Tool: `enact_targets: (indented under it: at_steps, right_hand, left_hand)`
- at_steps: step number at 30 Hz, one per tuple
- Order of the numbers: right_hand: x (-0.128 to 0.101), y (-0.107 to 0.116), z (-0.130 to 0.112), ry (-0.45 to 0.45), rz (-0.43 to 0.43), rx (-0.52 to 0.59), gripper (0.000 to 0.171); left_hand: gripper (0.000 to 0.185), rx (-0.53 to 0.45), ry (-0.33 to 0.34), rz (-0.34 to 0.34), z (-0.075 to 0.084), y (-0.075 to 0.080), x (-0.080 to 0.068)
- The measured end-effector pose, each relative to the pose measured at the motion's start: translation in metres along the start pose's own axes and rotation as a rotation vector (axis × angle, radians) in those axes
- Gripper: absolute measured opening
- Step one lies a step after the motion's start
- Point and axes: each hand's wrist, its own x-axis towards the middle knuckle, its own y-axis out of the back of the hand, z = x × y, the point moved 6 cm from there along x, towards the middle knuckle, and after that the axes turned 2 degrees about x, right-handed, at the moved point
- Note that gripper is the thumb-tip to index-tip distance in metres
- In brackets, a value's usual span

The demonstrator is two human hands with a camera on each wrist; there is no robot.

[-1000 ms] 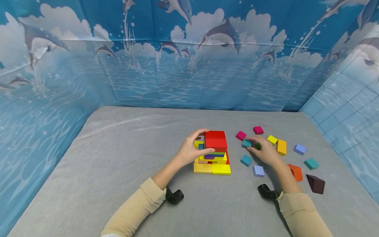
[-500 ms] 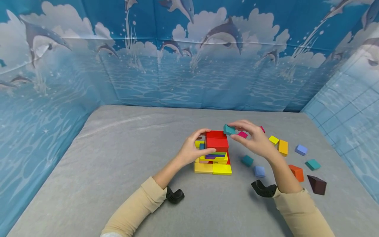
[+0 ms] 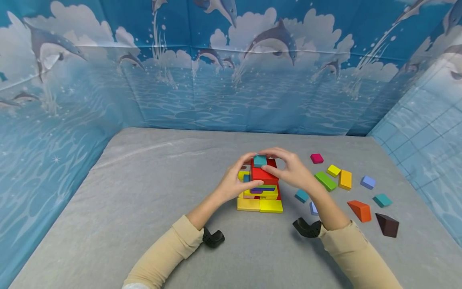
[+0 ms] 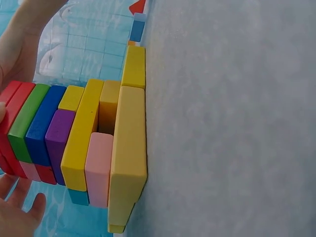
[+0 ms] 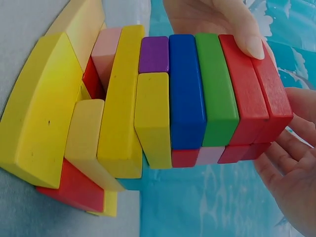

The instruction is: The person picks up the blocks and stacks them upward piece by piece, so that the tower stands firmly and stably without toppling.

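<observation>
No lettering, label, brand, number or sign can be read in any view: none on the stack (image 3: 265,176), even close up in both wrist views, nor on the loose blocks (image 3: 325,181), the cloth (image 3: 162,180), the backdrop (image 3: 162,106) or the sleeves (image 3: 169,245).

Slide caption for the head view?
Right hand pinches a teal block at the top of a block tower; left hand grips the tower.

The block stack (image 3: 265,177) is set on the table (image 3: 162,180), flanked on its left by the left hand (image 3: 234,181) and on its right by the right hand (image 3: 290,168), by which a small block (image 3: 260,161) is held at its top. Loose blocks (image 3: 325,181) are scattered farther right; behind, the table is bordered by a curtain (image 3: 216,100).
</observation>
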Motion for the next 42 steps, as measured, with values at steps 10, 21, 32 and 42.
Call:
enact_targets:
  at_steps: [10,21,32,42]
  right_hand:
    - [0.003,-0.002,-0.01,-0.037,-0.009,0.025,0.037]
    - [-0.023,0.025,0.024,-0.137,0.128,0.071,0.038]
    - [-0.096,0.022,0.081,-0.349,-0.025,-0.107,0.038]
    - [-0.116,0.015,0.091,-0.344,-0.024,-0.175,0.037]
  left_hand:
    - [0.058,0.01,-0.006,-0.002,0.0,0.0,-0.001]
    - [0.059,0.048,0.028,0.015,-0.002,0.001,-0.001]
    - [0.059,0.037,0.035,0.011,0.0,0.001,-0.002]
    - [0.059,0.034,0.043,0.0,0.001,0.0,-0.001]
